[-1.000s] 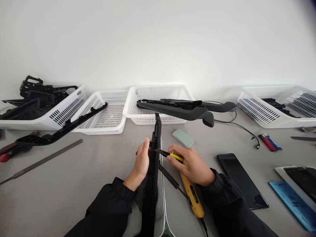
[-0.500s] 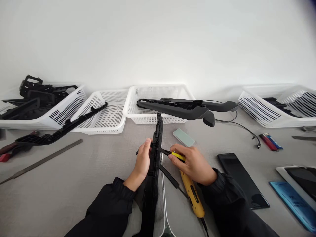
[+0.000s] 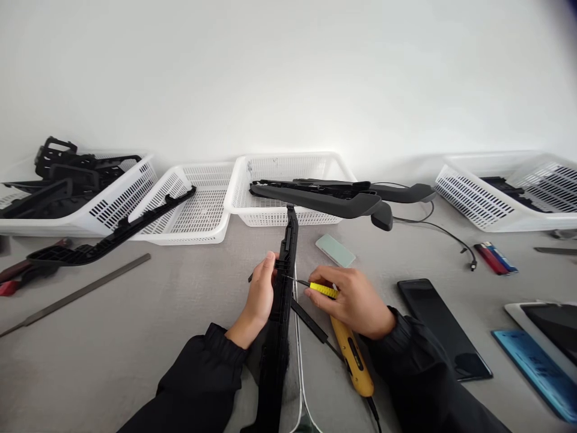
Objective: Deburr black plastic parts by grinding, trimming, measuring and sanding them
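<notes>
My left hand (image 3: 256, 297) is closed around the side of a long black plastic trim piece (image 3: 282, 294), which stretches away from me with its ribbed side showing. Between the fingers and thumb of my right hand (image 3: 356, 300) is a yellow-handled utility knife (image 3: 323, 290). Its thin blade reaches left to the ribbed part of the trim, near my left fingers; whether it touches cannot be made out. Under my right hand lies a yellow corded power tool (image 3: 354, 358). A black flat bar (image 3: 309, 322) runs beside the trim piece.
Similar dark trim pieces (image 3: 315, 200) overhang a white basket (image 3: 283, 218) ahead. Another trim (image 3: 121, 231) rests across a basket at left, by a metal file (image 3: 85, 293). A pale green block (image 3: 336, 250), a black phone (image 3: 444, 328) and lighters (image 3: 493, 258) lie rightward.
The utility knife has turned in my right hand, so its yellow side shows more and its blade looks thinner. My left hand and the trim piece have stayed put.
</notes>
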The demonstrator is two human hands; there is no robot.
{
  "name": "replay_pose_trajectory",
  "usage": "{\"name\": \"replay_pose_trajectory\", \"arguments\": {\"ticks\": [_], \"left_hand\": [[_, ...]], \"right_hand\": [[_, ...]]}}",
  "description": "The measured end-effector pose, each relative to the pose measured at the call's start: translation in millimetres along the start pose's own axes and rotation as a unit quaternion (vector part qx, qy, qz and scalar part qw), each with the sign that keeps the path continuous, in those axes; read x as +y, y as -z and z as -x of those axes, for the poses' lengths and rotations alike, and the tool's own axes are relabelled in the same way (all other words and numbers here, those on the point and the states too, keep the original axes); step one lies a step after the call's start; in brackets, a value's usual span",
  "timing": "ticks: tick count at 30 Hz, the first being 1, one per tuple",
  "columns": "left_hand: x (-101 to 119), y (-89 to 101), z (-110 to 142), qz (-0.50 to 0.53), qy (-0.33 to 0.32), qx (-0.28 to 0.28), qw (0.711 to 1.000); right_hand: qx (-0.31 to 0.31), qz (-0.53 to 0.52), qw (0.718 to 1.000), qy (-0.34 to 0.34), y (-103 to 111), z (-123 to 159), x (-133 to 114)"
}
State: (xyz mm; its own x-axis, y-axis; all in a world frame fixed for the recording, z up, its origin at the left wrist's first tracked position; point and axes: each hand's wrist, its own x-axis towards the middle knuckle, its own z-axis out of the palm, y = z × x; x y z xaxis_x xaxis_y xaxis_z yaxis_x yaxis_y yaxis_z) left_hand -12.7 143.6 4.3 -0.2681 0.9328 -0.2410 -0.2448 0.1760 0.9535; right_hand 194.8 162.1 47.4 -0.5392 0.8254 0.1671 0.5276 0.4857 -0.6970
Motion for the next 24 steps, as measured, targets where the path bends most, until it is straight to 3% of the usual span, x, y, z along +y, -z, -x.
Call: {"name": "replay_pose_trajectory", "arguments": {"ticks": [3, 11, 16, 21, 24], "left_hand": [[2.0, -1.2, 0.5, -0.007, -0.001, 0.001, 1.0], [3.1, -2.0, 0.7, -0.001, 0.013, 0.008, 1.0], [3.5, -1.4, 0.6, -0.004, 0.019, 0.009, 1.0], [6.8, -3.3, 1.9, 0.009, 0.021, 0.0, 1.0], [7.0, -3.7, 1.7, 0.017, 0.025, 0.01, 0.999]], "right_hand": [[0.018, 0.006, 1.0, -0.007, 0.4, -0.2, 0.5], [-0.049, 0.0, 0.998, 0.032, 1.6, 0.4, -1.8], [0.007, 0.016, 1.0, -0.001, 2.0, -0.3, 1.1], [-0.022, 0.028, 0.999, 0.029, 1.2, 0.7, 0.0], [-0.004, 0.05, 0.998, 0.032, 2.4, 1.0, -1.2]]}}
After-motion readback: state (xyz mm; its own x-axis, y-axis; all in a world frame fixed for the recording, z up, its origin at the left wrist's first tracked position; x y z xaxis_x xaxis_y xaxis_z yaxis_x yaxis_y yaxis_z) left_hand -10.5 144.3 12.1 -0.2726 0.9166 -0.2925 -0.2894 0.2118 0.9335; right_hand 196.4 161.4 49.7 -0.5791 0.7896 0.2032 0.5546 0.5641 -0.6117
